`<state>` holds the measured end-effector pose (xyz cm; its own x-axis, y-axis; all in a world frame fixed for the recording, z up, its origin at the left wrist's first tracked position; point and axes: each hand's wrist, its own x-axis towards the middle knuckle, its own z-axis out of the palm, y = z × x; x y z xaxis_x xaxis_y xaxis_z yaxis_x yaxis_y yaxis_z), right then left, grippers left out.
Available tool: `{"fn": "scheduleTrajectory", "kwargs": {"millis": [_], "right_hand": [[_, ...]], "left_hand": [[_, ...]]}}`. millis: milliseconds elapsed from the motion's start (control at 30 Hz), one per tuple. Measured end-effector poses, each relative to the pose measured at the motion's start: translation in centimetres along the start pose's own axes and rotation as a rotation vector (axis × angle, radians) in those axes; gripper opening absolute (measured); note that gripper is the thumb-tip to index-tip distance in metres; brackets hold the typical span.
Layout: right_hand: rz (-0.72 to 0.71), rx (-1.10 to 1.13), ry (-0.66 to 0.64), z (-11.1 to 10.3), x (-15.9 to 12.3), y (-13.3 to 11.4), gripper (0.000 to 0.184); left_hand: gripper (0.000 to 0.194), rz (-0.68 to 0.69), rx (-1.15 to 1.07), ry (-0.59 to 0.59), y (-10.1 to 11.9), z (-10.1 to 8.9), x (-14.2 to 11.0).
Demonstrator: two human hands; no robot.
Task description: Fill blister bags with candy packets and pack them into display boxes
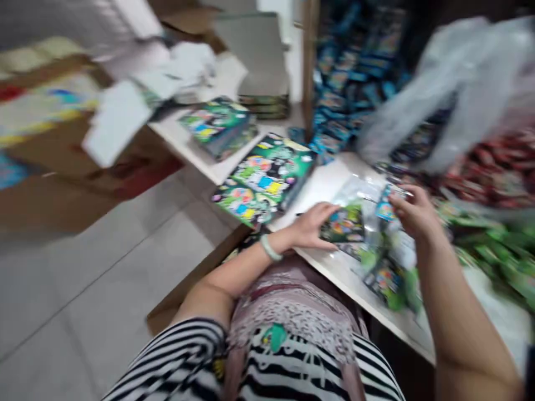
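The picture is smeared by motion. My left hand (311, 225) rests on the white table (330, 184), its fingers curled on the edge of a small green printed card pack (345, 225). My right hand (412, 211) is closed in a pinch on a small blue packet (384, 209) inside clear plastic wrap (359, 192). More green and blue packets (387, 278) lie on the table under my right forearm.
A large green printed card sheet (265, 181) lies at the table's left corner, a stack of similar ones (219, 125) on a farther table. Blue packets (351, 72) pile up behind, red ones (493, 167) and green ones (501, 256) at right. A clear plastic bag (460, 89) hangs above. Cardboard (62, 184) lies on the tiled floor.
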<state>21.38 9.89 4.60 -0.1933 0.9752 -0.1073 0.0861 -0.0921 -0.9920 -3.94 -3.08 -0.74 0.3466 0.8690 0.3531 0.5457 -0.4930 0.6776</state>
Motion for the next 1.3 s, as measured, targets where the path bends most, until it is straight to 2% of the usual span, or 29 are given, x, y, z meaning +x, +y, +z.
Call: {"fn": "scheduleTrajectory", "kwargs": {"millis": [67, 200, 467, 667, 833, 933, 1000, 1100, 1233, 1300], "right_hand": [[0.117, 0.148, 0.054, -1.4, -0.8, 1.0, 0.063], [0.107, 0.256, 0.093, -2.9, -2.1, 2.5, 0.055], [0.003, 0.123, 0.173, -4.3, -4.8, 4.0, 0.047], [0.095, 0.109, 0.172, -4.3, -5.5, 4.3, 0.047], [0.199, 0.205, 0.091, -5.0, -6.6, 4.2, 0.05], [0.244, 0.192, 0.114, -5.9, -7.1, 4.6, 0.041], [0.228, 0.115, 0.18, -6.5, -7.4, 5.3, 0.036], [0.194, -0.085, 0.254, -7.0, -8.6, 6.5, 0.039], [0.12, -0.545, 0.153, -7.4, -11.4, 7.1, 0.036], [0.003, -0.786, 0.081, -7.6, -12.2, 6.8, 0.033]], "left_hand": [[0.103, 0.015, 0.02, -0.008, -0.6, -0.2, 0.4], [0.102, 0.017, 0.097, -0.046, -0.5, -0.5, 0.8], [0.1, 0.058, 0.164, -0.042, -0.3, -0.1, 0.9], [0.101, 0.009, 0.173, -0.075, -0.2, -0.2, 0.5], [0.101, 0.013, 0.185, -0.088, -0.3, -0.1, 0.5], [0.102, 0.028, 0.186, -0.104, -0.2, 0.1, 0.7], [0.103, 0.047, 0.185, -0.108, -0.2, 0.2, 0.8], [0.103, 0.064, 0.19, -0.106, -0.2, 0.4, 0.7], [0.101, 0.04, 0.211, -0.129, -0.6, 0.5, 0.5], [0.101, 0.038, 0.217, -0.148, -0.7, 0.5, 0.6]]}}
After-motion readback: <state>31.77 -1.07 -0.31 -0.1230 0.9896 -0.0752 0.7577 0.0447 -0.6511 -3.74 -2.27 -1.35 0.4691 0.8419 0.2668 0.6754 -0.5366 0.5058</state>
